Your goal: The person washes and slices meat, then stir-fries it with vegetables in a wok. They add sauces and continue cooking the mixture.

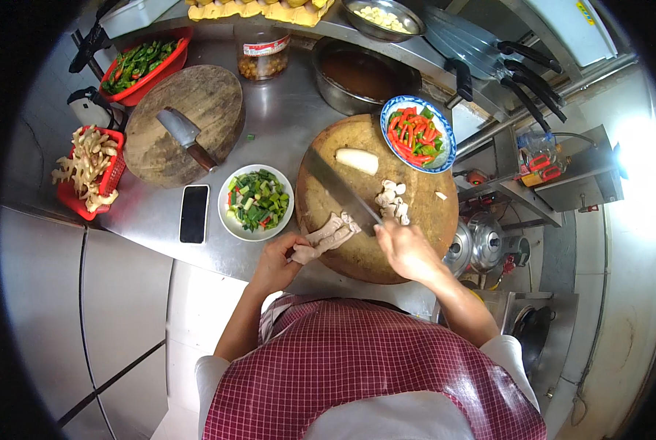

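My right hand [408,250] grips the handle of a broad kitchen knife [340,188], its blade slanting up to the left over the round wooden chopping board [424,220]. With my left hand [278,258] I hold the near end of pale meat strips [328,236], possibly intestine. Their far ends lie on the board, close to the blade, where short cuts show. Beyond the knife sits a small pile of cut pale pieces [392,201]. A whitish oblong piece of food [356,161] lies farther back, and a small scrap [441,195] rests at the right.
A blue-rimmed bowl of chopped peppers [417,136] overlaps the board's back edge. At its left stand a plate of cut scallions [257,201], a phone [194,214] and a second board [196,104] bearing a cleaver [182,135]. Behind is a metal basin of brown liquid [361,71].
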`<action>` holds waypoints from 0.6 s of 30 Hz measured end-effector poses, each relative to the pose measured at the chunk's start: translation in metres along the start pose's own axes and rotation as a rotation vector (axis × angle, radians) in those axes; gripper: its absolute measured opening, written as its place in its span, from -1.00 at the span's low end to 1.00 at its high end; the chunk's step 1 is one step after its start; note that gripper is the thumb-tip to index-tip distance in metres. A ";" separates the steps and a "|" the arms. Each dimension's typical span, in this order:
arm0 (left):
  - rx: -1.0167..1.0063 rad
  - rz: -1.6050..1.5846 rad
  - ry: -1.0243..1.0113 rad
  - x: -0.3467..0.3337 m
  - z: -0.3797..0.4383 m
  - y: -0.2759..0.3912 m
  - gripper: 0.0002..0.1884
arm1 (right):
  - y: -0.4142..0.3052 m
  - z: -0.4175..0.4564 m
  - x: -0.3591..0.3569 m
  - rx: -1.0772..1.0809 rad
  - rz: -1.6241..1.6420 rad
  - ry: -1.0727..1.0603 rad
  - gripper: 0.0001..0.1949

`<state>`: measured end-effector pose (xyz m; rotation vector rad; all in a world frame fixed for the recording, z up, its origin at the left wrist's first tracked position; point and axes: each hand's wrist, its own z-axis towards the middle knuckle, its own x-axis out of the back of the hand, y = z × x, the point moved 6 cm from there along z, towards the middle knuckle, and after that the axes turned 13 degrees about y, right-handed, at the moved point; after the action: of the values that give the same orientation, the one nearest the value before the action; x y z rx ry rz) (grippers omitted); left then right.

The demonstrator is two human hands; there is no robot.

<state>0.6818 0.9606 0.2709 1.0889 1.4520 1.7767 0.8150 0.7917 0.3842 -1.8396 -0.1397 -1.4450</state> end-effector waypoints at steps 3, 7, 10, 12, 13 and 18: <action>0.024 -0.050 0.004 -0.003 -0.002 -0.004 -0.81 | -0.012 -0.005 0.016 0.195 0.140 0.258 -0.72; -0.003 0.046 0.007 -0.002 0.000 0.000 -0.81 | 0.012 -0.011 -0.037 0.008 -0.006 -0.108 -0.67; 0.150 -0.067 -0.009 -0.006 0.010 0.009 -0.81 | 0.043 -0.008 -0.051 -0.040 0.051 -0.099 -0.64; -0.091 -0.063 0.019 -0.016 0.022 0.037 -0.79 | 0.068 -0.008 -0.040 -0.050 0.093 -0.006 -0.64; -0.171 -0.050 0.038 -0.024 0.028 0.048 -0.79 | 0.080 -0.010 -0.033 -0.071 0.097 0.004 -0.64; -0.250 -0.219 -0.045 -0.070 0.058 0.062 -0.84 | 0.105 -0.015 -0.001 -0.180 -0.048 0.082 -0.64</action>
<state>0.7695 0.9156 0.3198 0.8049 1.2311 1.7111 0.8580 0.7103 0.3320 -1.9273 -0.0136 -1.6090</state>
